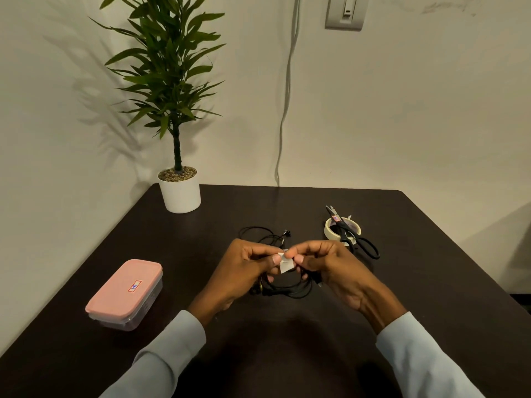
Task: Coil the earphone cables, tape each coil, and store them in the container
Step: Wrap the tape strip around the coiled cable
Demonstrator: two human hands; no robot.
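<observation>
A coiled black earphone cable (287,290) hangs between my two hands above the dark table (287,354). My left hand (247,268) holds the coil and pinches one edge of a small white piece of tape (286,265). My right hand (327,265) pinches the tape's other edge, thumb and forefinger together. A second black earphone cable (263,234) lies loose on the table just beyond my hands. The container (125,294), a clear box with a pink lid shut on it, sits to the left.
A roll of masking tape (342,229) lies at the right with black scissors (352,235) resting across it. A potted plant in a white pot (179,192) stands at the back left corner. The wall runs along the table's far edge.
</observation>
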